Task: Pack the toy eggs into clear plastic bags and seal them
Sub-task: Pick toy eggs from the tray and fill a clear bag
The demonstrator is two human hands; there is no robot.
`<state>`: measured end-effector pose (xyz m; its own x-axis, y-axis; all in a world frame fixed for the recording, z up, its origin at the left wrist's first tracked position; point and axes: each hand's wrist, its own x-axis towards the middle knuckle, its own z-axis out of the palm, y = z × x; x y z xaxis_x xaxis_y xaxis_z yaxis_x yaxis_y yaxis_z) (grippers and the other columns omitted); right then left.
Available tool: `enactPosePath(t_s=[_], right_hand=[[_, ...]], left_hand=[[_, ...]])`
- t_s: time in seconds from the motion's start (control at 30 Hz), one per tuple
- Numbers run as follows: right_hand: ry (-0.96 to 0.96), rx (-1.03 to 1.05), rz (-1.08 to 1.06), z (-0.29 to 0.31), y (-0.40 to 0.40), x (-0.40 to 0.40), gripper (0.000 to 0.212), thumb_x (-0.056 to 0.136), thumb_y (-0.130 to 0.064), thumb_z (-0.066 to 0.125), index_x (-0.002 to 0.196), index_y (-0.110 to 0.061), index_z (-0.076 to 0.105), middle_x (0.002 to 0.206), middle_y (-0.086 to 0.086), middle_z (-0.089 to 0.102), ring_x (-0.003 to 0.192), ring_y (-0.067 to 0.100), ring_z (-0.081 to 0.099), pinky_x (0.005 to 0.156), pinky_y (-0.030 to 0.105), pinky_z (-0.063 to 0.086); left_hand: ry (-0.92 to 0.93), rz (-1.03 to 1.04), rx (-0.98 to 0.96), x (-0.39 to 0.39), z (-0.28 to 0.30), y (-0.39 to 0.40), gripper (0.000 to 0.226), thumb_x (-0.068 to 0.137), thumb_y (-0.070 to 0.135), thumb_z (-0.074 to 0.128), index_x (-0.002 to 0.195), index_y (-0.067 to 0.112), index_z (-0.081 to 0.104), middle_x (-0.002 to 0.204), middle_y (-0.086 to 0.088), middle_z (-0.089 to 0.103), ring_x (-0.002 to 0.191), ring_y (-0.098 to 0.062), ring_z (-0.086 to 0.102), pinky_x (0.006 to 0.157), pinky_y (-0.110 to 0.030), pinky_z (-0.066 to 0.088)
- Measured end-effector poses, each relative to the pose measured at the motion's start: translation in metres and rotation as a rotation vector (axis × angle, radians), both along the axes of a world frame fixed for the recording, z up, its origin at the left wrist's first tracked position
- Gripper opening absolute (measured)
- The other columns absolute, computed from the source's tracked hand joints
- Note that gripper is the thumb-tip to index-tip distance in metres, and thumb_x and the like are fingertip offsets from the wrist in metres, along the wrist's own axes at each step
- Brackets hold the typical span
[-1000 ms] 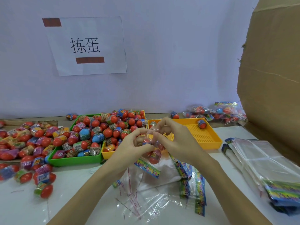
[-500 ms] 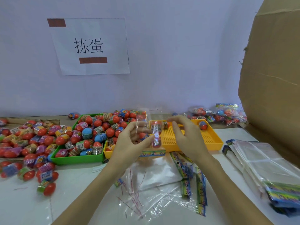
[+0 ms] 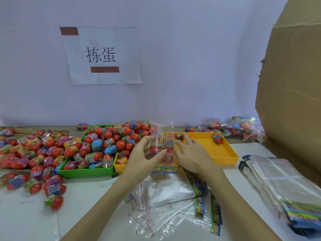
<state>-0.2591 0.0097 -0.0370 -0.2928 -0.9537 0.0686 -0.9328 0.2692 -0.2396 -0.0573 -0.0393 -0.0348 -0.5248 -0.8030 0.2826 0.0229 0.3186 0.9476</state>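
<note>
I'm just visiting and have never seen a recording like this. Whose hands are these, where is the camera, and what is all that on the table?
There is no machine here: a person works with bare hands, and the single picture comes from a camera worn on their head, looking forward and down. The left hand and right hand together hold up a clear plastic bag with toy eggs inside. On the table lie a heap of loose toy eggs, a green tray full of them, and a yellow tray that is nearly empty. Empty bags lie below the hands, a stack of bags to the right, and filled bags near the wall. A paper sign hangs above.
</note>
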Motion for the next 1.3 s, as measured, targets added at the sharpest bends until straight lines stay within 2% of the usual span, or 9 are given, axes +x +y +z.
enactPosePath(t_s=[0.1, 0.33, 0.43, 0.57, 0.67, 0.77, 0.9, 1.1, 1.3], right_hand=[[0.044, -0.153, -0.049, -0.002, 0.003, 0.0, 0.05, 0.106, -0.06, 0.033, 0.143, -0.03, 0.05, 0.137, 0.011, 0.04, 0.129, 0.032, 0.042, 0.104, 0.044, 0.042], [0.038, -0.085, -0.033, -0.006, -0.001, 0.001, 0.052, 0.11, -0.056, 0.027, 0.149, -0.033, 0.052, 0.171, 0.01, 0.021, 0.152, 0.033, 0.034, 0.118, 0.049, 0.033], [0.051, -0.163, -0.052, -0.008, -0.001, -0.002, 0.051, 0.109, -0.057, 0.031, 0.139, -0.027, 0.06, 0.146, 0.011, 0.045, 0.131, 0.031, 0.05, 0.104, 0.044, 0.044], [0.0, -0.346, -0.065, -0.01, 0.0, -0.002, 0.04, 0.107, -0.055, 0.04, 0.12, -0.023, 0.062, 0.12, 0.005, 0.044, 0.114, 0.025, 0.05, 0.084, 0.036, 0.047], [-0.013, -0.313, -0.046, -0.007, 0.0, -0.002, 0.041, 0.107, -0.055, 0.039, 0.133, -0.029, 0.056, 0.149, 0.011, 0.038, 0.137, 0.032, 0.042, 0.101, 0.045, 0.048], [0.02, -0.1, 0.051, -0.006, 0.0, 0.0, 0.05, 0.109, -0.053, 0.027, 0.156, -0.04, 0.038, 0.176, 0.0, 0.007, 0.161, 0.025, 0.011, 0.124, 0.055, 0.024], [0.046, -0.152, 0.0, -0.007, 0.0, 0.0, 0.042, 0.11, -0.046, 0.034, 0.139, -0.028, 0.058, 0.15, 0.006, 0.044, 0.134, 0.028, 0.048, 0.108, 0.043, 0.043], [-0.29, -0.575, 0.005, -0.002, 0.003, -0.006, 0.024, 0.104, -0.013, 0.059, 0.123, -0.025, 0.068, 0.112, -0.001, 0.057, 0.093, 0.005, 0.057, 0.078, 0.006, 0.047], [-0.927, -0.887, -0.003, 0.027, 0.022, 0.003, 0.031, 0.098, -0.021, 0.074, 0.125, -0.028, 0.062, 0.108, 0.0, 0.073, 0.098, 0.013, 0.071, 0.083, 0.035, 0.061]], left_hand=[[0.02, -0.013, 0.009, 0.001, -0.001, -0.001, 0.039, 0.095, 0.022, 0.081, 0.128, 0.034, 0.065, 0.117, 0.012, 0.076, 0.111, -0.011, 0.074, 0.093, -0.036, 0.063], [0.021, -0.037, 0.011, 0.002, -0.003, -0.003, 0.036, 0.095, 0.024, 0.081, 0.122, 0.044, 0.068, 0.12, 0.01, 0.076, 0.111, -0.011, 0.074, 0.092, -0.034, 0.063], [0.023, -0.031, -0.012, 0.001, -0.003, -0.003, 0.038, 0.094, 0.024, 0.082, 0.116, 0.051, 0.068, 0.12, 0.015, 0.075, 0.11, -0.006, 0.073, 0.089, -0.023, 0.061], [0.027, -0.033, -0.009, 0.0, -0.003, -0.003, 0.039, 0.094, 0.023, 0.082, 0.114, 0.053, 0.068, 0.12, 0.016, 0.075, 0.11, -0.006, 0.074, 0.089, -0.024, 0.061], [0.014, -0.032, -0.018, 0.0, -0.003, -0.003, 0.039, 0.094, 0.025, 0.082, 0.114, 0.055, 0.067, 0.12, 0.019, 0.074, 0.111, -0.004, 0.073, 0.09, -0.022, 0.061], [0.019, -0.041, -0.009, 0.0, -0.004, -0.004, 0.039, 0.094, 0.022, 0.082, 0.118, 0.048, 0.067, 0.118, 0.018, 0.075, 0.11, -0.003, 0.072, 0.088, -0.018, 0.059], [-0.002, -0.037, -0.008, 0.0, -0.005, -0.004, 0.039, 0.094, 0.023, 0.081, 0.125, 0.04, 0.065, 0.117, 0.017, 0.076, 0.111, -0.003, 0.072, 0.091, -0.025, 0.061], [-0.021, -0.067, -0.01, 0.001, -0.004, -0.004, 0.039, 0.095, 0.022, 0.08, 0.128, 0.035, 0.063, 0.114, 0.012, 0.078, 0.108, -0.006, 0.074, 0.091, -0.024, 0.061], [-0.048, -0.109, -0.032, 0.005, 0.001, -0.005, 0.045, 0.094, 0.022, 0.081, 0.131, 0.037, 0.061, 0.116, 0.013, 0.076, 0.108, -0.009, 0.074, 0.086, -0.023, 0.062]])
